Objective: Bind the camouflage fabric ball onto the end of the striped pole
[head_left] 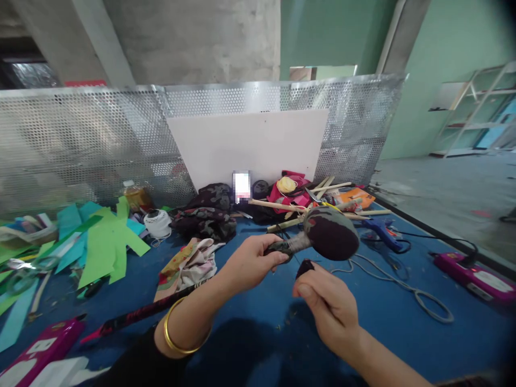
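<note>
My left hand [250, 263] grips the gathered end of a camouflage-cloth bundle, which has a rounded, stuffed head [332, 235] pointing right. Pale thread [299, 243] is wound round its neck. Just below the head, my right hand [332, 301] is closed on a small black thing [305, 267] whose kind I cannot make out. Both hands are over the blue table [258, 322]. A crumpled patterned cloth [193, 263] lies left of my left hand, and a dark rod with a pink tip [137, 312] runs under my left forearm.
Green and teal strips [105, 242], scissors [28, 271] and a spool of white string [157, 223] lie left. Camouflage cloth [209, 212], wooden sticks [278, 205] and pliers [316, 198] sit behind. A blue glue gun [381, 231], grey cord [403, 287] and magenta power strip [473, 277] are right.
</note>
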### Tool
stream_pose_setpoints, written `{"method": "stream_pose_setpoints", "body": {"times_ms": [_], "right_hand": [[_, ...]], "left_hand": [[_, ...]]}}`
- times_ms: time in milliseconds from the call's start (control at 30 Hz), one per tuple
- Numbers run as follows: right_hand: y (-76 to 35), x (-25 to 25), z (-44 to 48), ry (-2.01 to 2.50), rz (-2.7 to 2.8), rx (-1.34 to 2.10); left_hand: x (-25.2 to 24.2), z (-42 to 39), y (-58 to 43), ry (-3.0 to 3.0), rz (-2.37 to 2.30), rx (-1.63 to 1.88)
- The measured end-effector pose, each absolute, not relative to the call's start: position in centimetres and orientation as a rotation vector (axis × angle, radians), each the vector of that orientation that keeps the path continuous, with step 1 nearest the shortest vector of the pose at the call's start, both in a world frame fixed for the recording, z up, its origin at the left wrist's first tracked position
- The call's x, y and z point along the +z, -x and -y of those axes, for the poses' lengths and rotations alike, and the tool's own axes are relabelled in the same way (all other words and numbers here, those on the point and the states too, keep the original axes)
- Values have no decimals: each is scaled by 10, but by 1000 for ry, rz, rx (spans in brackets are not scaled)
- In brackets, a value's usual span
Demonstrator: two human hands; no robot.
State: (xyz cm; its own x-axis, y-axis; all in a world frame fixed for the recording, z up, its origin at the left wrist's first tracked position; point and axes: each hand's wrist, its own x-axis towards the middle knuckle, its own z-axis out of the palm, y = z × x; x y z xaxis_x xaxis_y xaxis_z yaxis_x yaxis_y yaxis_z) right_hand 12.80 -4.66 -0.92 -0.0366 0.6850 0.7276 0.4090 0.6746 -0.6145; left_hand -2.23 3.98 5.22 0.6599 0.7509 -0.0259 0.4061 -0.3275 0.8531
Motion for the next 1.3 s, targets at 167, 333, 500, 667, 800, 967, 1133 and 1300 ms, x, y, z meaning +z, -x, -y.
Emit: {"method": "stream_pose_setpoints", "body": {"times_ms": [167,333,500,667,800,967,1133,1300], "right_hand": [[-125,-7,49,870,1768,65],[-120,-20,48,850,1780,-42],[-128,-1,45,908,1848,57],[-150,38,38,1098,1885,-85],[-161,53,24,1243,1956,-385],[-162,57,3,1425,2073,-412],[-164,57,-9,1668,2130,-379],[-168,61,-12,1858,2252,-272]], "left_hand": [[38,-45,20,-1961,-908,519],[28,-51,19,-1960,-934,496],[36,-47,16,-2149,-1051,426],[45,-38,17,-2411,-1052,340],[46,-31,17,-2598,-1068,269],[50,-21,14,-2906,-1074,62],[46,-20,11,-3182,-984,4],[38,-19,8,-3331,-913,61]]}}
